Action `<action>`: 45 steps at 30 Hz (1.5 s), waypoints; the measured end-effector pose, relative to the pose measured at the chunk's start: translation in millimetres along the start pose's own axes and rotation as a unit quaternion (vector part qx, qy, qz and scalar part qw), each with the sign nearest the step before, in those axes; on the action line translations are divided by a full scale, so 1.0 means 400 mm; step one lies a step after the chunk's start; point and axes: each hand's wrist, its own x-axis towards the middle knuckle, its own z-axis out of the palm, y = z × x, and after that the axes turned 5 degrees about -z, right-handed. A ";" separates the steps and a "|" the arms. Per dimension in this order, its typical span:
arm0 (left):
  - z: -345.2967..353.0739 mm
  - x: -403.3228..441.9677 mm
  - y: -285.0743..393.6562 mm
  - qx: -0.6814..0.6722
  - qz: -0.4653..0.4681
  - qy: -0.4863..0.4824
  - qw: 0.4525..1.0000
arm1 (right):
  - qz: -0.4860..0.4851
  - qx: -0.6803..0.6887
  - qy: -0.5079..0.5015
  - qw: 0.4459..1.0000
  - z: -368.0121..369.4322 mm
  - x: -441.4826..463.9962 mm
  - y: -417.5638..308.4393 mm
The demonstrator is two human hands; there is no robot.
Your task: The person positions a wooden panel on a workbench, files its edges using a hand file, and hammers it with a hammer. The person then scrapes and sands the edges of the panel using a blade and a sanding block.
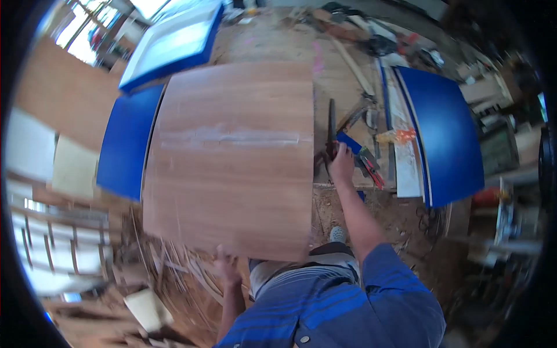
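A large wood-grain panel point(232, 174) lies flat across the bench in front of me, a pale streak running over its middle. My left hand point(227, 268) is at the panel's near edge, fingers closed on it; part of that hand is blurred. Beyond the panel's right edge, my right hand point(341, 165) is closed at the lower end of a long dark tool point(331, 119), whose exact kind I cannot make out. Close to the right hand are a blue piece point(350, 142) and a red-handled tool point(371, 168).
Blue panels stand at the left point(125, 139) and right point(447, 136) of the bench. A blue-edged white tray-like piece point(174, 43) sits at the back left. A wooden handle point(354, 66) and scattered scraps lie at the back right. Wood strips point(180, 264) and shavings litter the floor.
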 end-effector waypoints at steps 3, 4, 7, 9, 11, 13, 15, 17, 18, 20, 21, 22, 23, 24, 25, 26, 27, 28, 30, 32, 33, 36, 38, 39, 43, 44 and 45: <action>0.262 -0.236 -0.085 -0.004 -0.148 -0.053 0.988 | 0.093 0.059 -0.098 0.989 0.135 0.113 0.078; 0.314 -0.284 -0.124 0.067 -0.133 -0.076 0.986 | 0.055 0.080 -0.139 0.985 0.142 0.132 0.112; 0.414 -0.363 -0.153 0.117 -0.128 -0.068 0.983 | 0.061 0.308 -0.265 0.911 0.084 0.141 0.138; 0.441 -0.388 -0.156 0.089 -0.123 -0.062 0.986 | 0.243 0.620 -0.326 0.671 -0.126 0.097 0.111; 0.438 -0.400 -0.162 0.049 -0.092 -0.079 0.991 | 0.175 0.632 -0.359 0.664 -0.318 -0.009 0.062; 0.438 -0.407 -0.162 0.001 -0.046 -0.099 0.994 | 0.102 0.520 -0.447 0.720 -0.368 -0.124 0.120; 0.439 -0.419 -0.192 -0.061 -0.007 -0.109 0.992 | 0.071 0.434 -0.518 0.734 -0.446 -0.259 0.126; 0.442 -0.412 -0.248 -0.131 0.026 -0.112 0.985 | -0.018 0.337 -0.537 0.773 -0.480 -0.372 0.141; 0.440 -0.412 -0.261 -0.145 0.015 -0.110 0.983 | -0.043 0.325 -0.540 0.775 -0.486 -0.407 0.152; 0.435 -0.410 -0.274 -0.171 -0.004 -0.108 0.979 | -0.092 0.303 -0.542 0.779 -0.487 -0.456 0.177; 0.438 -0.413 -0.271 -0.194 -0.020 -0.101 0.976 | -0.091 0.283 -0.551 0.780 -0.486 -0.467 0.190; 0.448 -0.420 -0.264 -0.217 -0.038 -0.093 0.971 | -0.093 0.282 -0.545 0.784 -0.491 -0.471 0.198; 0.456 -0.424 -0.254 -0.240 -0.055 -0.086 0.965 | -0.095 0.282 -0.539 0.788 -0.493 -0.470 0.205; 0.461 -0.422 -0.250 -0.233 -0.036 -0.083 0.968 | -0.098 0.282 -0.534 0.792 -0.499 -0.470 0.202; 0.464 -0.421 -0.247 -0.226 -0.018 -0.080 0.971 | -0.117 0.263 -0.530 0.798 -0.506 -0.469 0.198; 0.461 -0.417 -0.242 -0.218 0.001 -0.078 0.973 | -0.136 0.245 -0.524 0.804 -0.512 -0.462 0.190; 0.454 -0.412 -0.240 -0.222 -0.005 -0.100 0.970 | -0.154 0.228 -0.517 0.810 -0.520 -0.457 0.176; 0.446 -0.409 -0.239 -0.225 -0.012 -0.123 0.966 | -0.166 0.224 -0.517 0.809 -0.524 -0.460 0.165; 0.425 -0.402 -0.252 -0.275 -0.035 -0.165 0.947 | -0.187 0.217 -0.516 0.808 -0.529 -0.475 0.147; 0.401 -0.381 -0.296 -0.365 -0.069 -0.202 0.906 | -0.215 0.216 -0.519 0.798 -0.526 -0.491 0.156; 0.398 -0.378 -0.308 -0.368 -0.075 -0.205 0.904 | -0.228 0.216 -0.520 0.794 -0.525 -0.499 0.161; 0.391 -0.363 -0.342 -0.355 -0.084 -0.211 0.907 | -0.226 0.171 -0.541 0.792 -0.529 -0.514 0.168; 0.395 -0.348 -0.367 -0.321 -0.079 -0.212 0.920 | -0.234 0.134 -0.534 0.801 -0.523 -0.517 0.154; 0.397 -0.348 -0.364 -0.316 -0.074 -0.207 0.923 | -0.237 0.115 -0.530 0.806 -0.520 -0.518 0.142; 0.411 -0.352 -0.379 -0.306 -0.078 -0.186 0.930 | -0.240 0.135 -0.496 0.823 -0.510 -0.510 0.038; 0.412 -0.343 -0.383 -0.306 -0.077 -0.180 0.932 | -0.238 0.132 -0.494 0.825 -0.494 -0.504 0.027; 0.413 -0.347 -0.385 -0.305 -0.079 -0.173 0.933 | -0.236 0.129 -0.494 0.827 -0.489 -0.505 0.022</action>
